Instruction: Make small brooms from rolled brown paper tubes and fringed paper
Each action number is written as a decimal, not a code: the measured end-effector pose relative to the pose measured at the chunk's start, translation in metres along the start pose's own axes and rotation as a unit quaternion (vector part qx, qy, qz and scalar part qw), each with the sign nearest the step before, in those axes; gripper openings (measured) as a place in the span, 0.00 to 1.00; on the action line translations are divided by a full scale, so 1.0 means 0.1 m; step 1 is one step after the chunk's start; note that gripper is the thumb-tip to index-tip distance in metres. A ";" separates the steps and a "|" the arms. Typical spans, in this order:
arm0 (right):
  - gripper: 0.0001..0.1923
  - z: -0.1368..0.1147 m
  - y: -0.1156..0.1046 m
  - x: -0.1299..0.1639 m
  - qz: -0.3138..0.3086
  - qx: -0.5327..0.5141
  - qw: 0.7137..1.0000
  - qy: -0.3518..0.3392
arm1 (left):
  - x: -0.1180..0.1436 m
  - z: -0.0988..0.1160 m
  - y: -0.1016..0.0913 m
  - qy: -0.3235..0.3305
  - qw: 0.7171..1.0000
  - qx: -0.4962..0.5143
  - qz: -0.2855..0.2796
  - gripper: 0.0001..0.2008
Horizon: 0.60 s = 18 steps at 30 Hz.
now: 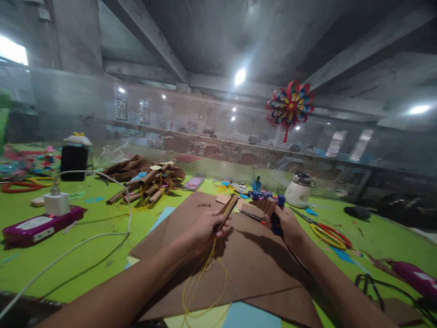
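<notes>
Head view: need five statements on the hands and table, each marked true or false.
1. The left hand holds a brown strip. True.
2. The right hand grips a blue tool. True.
3. Yellow threads hang below the left hand. True.
4. The charger sits on a green power strip. False: the white charger sits on a purple power strip.
5. A flower ornament lies flat on the table. False: the flower ornament is up above the table.

Your bench (99, 218) is lime green, your cardboard (249, 273) brown, your thread (214, 248) yellow; toward the bench's right edge, scissor handles (321, 225) are red and yellow.
</notes>
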State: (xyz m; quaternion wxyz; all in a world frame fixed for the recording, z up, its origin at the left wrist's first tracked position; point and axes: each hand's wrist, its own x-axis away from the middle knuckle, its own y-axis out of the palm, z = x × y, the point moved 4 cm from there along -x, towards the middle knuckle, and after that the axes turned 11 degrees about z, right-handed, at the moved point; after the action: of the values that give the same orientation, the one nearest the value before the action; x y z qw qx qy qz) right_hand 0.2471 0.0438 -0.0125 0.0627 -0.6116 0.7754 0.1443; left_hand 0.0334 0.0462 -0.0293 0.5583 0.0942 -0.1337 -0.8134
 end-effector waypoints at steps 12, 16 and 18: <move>0.23 -0.01 0.06 0.04 -0.047 0.000 0.999 0.004 | 0.01 0.02 0.02 0.020 0.999 -0.017 0.018 0.11; 0.23 0.01 0.06 0.05 -0.046 0.002 0.999 0.010 | 0.01 0.03 0.03 0.007 1.000 -0.003 0.025 0.09; 0.22 0.03 0.08 0.06 -0.059 0.002 0.998 0.011 | 0.01 0.03 0.02 0.003 1.000 0.007 0.027 0.09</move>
State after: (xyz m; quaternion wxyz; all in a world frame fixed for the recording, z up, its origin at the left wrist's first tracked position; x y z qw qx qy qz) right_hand 0.2377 0.0408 -0.0161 0.0637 -0.6579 0.7387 0.1321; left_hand 0.0338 0.0450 -0.0254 0.5797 0.0970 -0.1400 -0.7968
